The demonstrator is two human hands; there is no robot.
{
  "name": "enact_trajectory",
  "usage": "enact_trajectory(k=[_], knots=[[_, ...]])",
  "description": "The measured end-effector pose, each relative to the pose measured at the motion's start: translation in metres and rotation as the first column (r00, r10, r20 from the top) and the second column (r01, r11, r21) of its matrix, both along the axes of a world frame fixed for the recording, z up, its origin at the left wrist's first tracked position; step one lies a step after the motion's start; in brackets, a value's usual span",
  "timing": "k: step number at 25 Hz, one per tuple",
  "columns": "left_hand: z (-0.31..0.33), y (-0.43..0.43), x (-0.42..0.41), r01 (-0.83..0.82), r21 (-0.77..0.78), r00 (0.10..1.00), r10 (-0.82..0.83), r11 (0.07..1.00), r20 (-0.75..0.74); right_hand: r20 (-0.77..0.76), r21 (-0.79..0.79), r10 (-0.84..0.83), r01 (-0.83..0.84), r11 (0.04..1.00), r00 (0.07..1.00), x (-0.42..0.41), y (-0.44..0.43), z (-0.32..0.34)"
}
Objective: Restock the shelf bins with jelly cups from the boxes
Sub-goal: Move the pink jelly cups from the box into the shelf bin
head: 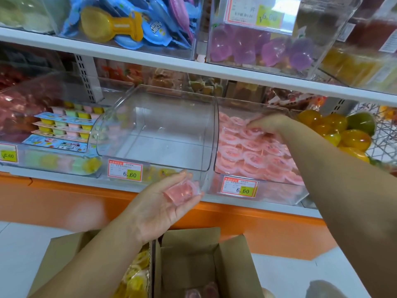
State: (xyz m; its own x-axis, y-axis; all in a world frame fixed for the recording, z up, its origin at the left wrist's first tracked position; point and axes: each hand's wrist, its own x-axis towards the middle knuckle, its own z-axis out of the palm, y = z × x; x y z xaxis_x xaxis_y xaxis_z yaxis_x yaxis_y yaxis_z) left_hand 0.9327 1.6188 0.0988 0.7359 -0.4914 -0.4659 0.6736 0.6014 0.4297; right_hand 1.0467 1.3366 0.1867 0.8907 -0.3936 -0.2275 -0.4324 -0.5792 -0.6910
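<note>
Just above our left hand (163,203), a red-bordered white and yellow price tag (125,173) on the front of a clear plastic shelf bin (163,145) reads "6.60"; its small print is too blurred to read. That hand is turned palm-up, with thumb and fingers curled round one translucent pink jelly cup (182,192), held just in front of the bin's lower lip. To the right of it, a second price tag (239,189) of the same kind also reads "6.60". It is fixed to a neighbouring clear bin (279,196) packed with pink jelly cups (247,155). Our right hand (268,125) reaches into the back of that bin, fingers bent down onto the cups; we cannot tell whether it grips one. Up past the right hand, a third tag (255,15) on an upper bin of purple jelly cups (257,50) has a yellow patch that looks like "6.60". Far left of the left hand, blue-printed packs of yellow, green and pink cups (64,125) carry writing we cannot make out. Below the left wrist stands an open brown cardboard box (232,254), with yellow jelly cups (135,278) showing just left of its wall. White shelf boards (150,59) run across, an orange base band (53,201) sits under the lowest one, and the floor (12,254) is white.
</note>
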Motion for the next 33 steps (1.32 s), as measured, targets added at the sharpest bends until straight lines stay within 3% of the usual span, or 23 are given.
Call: enact_trajectory(k=[6, 9, 14, 19, 26, 33], knots=[[-0.002, -0.004, -0.005, 0.005, 0.008, 0.999, -0.005, 1.0, -0.034, 0.042, 0.096, -0.031, 0.027, 0.995, 0.999, -0.002, -0.007, -0.001], [0.001, -0.001, -0.006, 0.027, 0.028, 0.999, -0.026, 0.999, -0.024, 0.063, 0.035, -0.037, 0.034, 0.999, 0.997, -0.002, -0.018, 0.001], [0.002, -0.001, -0.008, 0.027, 0.068, 1.0, -0.026, 0.997, -0.004, 0.019, -0.319, -0.042, 0.046, 0.947, 0.999, -0.004, -0.032, 0.001], [0.002, -0.003, -0.009, 0.034, 0.073, 0.999, -0.035, 0.997, 0.005, -0.161, -0.541, 0.075, -0.152, 0.827, 0.984, -0.007, -0.032, -0.005], [0.003, -0.004, -0.01, 0.008, 0.037, 0.999, -0.006, 0.999, -0.038, -0.146, -0.581, 0.224, -0.266, 0.769, 0.964, -0.012, -0.03, -0.003], [0.002, -0.006, -0.01, 0.019, 0.066, 1.0, -0.018, 0.998, -0.022, -0.051, -0.481, 0.346, -0.327, 0.813, 0.937, -0.012, -0.024, -0.014]])
